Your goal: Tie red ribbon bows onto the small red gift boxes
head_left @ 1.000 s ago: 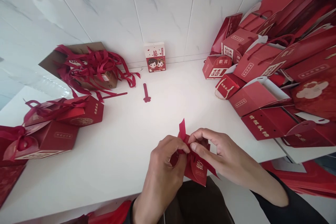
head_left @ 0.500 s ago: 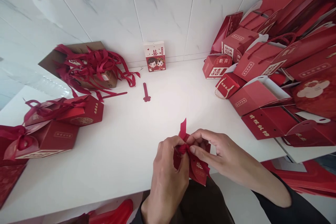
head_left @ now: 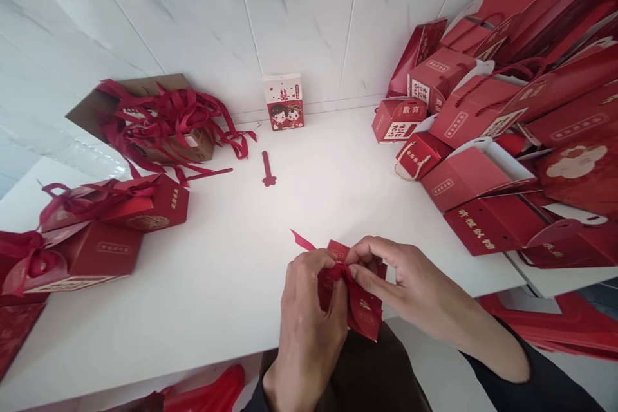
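Note:
Both of my hands work on a small red gift box with gold characters, held at the near edge of the white table. My left hand pinches a dark red ribbon at the top of the box; the ribbon's free end sticks out to the left. My right hand is closed on the box top and the ribbon knot from the right side. The box's lower part hangs over the table edge.
A heap of red boxes and bags fills the right side. Ribbon-tied red boxes sit at the left, behind them a cardboard box of loose ribbons. A small cartoon-couple box stands against the wall, and a ribbon strip lies before it.
The ribbon end that stood upright above the box now points out to the left. My left hand has shifted slightly right, closer over the box top.

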{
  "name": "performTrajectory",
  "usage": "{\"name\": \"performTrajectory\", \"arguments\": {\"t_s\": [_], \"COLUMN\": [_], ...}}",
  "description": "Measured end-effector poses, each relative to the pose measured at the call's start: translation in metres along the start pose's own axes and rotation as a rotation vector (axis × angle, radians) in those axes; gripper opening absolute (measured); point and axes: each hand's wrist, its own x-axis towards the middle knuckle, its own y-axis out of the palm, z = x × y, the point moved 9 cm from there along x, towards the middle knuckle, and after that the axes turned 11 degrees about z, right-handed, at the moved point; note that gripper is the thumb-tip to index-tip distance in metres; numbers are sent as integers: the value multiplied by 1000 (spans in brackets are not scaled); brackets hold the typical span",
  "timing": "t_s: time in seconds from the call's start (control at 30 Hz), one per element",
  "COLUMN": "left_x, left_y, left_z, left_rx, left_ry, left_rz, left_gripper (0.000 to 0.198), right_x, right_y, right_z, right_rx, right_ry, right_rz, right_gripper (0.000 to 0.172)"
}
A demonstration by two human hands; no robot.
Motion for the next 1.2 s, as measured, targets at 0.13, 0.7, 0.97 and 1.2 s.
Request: {"name": "performTrajectory", "arguments": {"t_s": [0.13,0.7,0.97,1.2], "left_x": [0,-15,-19,-16], "left_y": [-6,-9,-11,-12], "left_z": [-5,-4,-8,-17], "left_rx": [0,57,92,113], "left_ry": [61,89,53,138], "left_rz": [-34,11,8,-17], "left_gripper": [25,22,18,22], "right_x": [-3,-7,-9,-9], "right_y": [0,-5,-4,-3], "right_z": [-1,-5,-1,3], "right_rx": [-28,-145,-138,31], "right_ry": [-3,67,45,-65], "right_rz": [14,55,87,40], "right_gripper": [17,22,19,20]}}
